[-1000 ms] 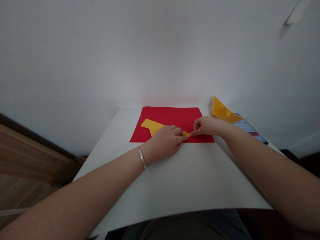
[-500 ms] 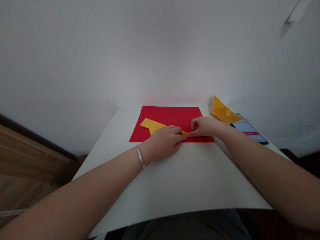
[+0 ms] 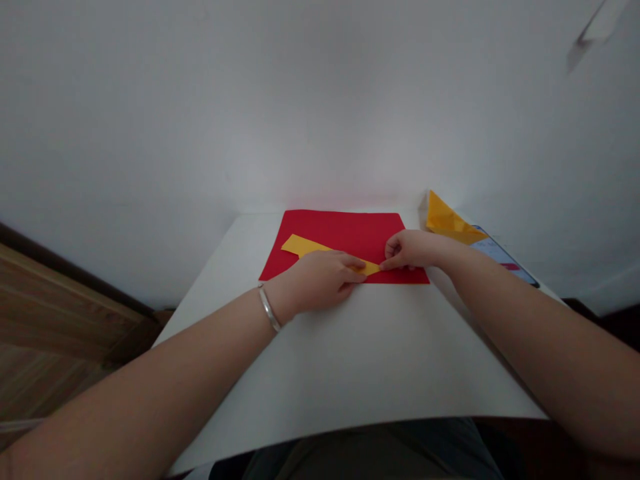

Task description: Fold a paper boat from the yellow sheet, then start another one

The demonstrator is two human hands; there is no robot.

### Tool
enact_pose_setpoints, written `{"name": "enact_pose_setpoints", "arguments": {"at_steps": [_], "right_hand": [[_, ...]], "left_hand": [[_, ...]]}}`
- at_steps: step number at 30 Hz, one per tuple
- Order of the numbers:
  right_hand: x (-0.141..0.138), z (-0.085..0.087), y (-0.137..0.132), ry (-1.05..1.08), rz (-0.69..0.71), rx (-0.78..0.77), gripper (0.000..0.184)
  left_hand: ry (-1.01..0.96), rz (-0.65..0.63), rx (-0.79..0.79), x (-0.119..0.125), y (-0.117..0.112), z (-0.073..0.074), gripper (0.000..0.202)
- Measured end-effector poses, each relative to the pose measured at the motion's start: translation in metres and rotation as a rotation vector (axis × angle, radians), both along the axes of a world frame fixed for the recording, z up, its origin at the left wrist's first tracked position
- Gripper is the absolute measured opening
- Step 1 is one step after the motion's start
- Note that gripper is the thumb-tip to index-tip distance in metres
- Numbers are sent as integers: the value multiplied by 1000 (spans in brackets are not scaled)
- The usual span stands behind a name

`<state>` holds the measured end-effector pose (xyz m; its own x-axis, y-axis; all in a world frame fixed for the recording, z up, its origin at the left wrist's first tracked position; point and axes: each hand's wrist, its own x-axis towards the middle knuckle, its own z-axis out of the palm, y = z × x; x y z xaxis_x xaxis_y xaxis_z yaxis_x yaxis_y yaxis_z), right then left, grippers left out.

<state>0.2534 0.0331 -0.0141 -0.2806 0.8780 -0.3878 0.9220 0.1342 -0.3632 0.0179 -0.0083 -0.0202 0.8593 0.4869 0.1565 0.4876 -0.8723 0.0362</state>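
Note:
A long yellow paper strip [image 3: 315, 247] lies across the left half of the red paper sheet [image 3: 340, 230]. My left hand [image 3: 315, 281] rests over the strip's middle, its fingers pressing down on the paper, and a silver bangle [image 3: 269, 308] circles that wrist. The strip's pointed right end reaches my right hand [image 3: 413, 250], whose curled fingers pinch at the tip. Part of the strip is hidden under my left hand.
A folded yellow paper triangle [image 3: 447, 223] stands at the table's far right, partly over a smartphone [image 3: 500, 257]. Both lie on a white tabletop [image 3: 380, 353]. A white wall rises behind it, and a wooden surface [image 3: 55, 320] shows at lower left.
My left hand has slid left and toward me, uncovering more of the yellow paper, which now looks like a narrower, straighter strip. My right hand has shifted slightly along the strip's tip.

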Motion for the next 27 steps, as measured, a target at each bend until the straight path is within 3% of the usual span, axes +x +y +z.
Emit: {"name": "enact_pose_setpoints", "arguments": {"at_steps": [4,9,12,17,22,24,27], "right_hand": [[0,0,-1,-29,9,18,33],[-17,6,-15,-273,27,247,53],[-26,10,-22,-310,-1,297,60],[-18,11,-15,-247,13,194,43],[0,4,-6,-1,-25,13,25],[2,3,-8,21,-22,34,22],[-3,6,-17,-77,-5,203,22]], "left_hand": [[9,-47,-18,-5,5,1,28],[-14,-46,-28,-5,5,1,28],[-26,-62,-25,-3,5,2,28],[-10,-37,-30,-4,6,2,29],[-16,-10,-71,-5,5,1,28],[-54,32,-77,-5,3,0,27],[-105,98,-48,-4,1,-4,26]]}}
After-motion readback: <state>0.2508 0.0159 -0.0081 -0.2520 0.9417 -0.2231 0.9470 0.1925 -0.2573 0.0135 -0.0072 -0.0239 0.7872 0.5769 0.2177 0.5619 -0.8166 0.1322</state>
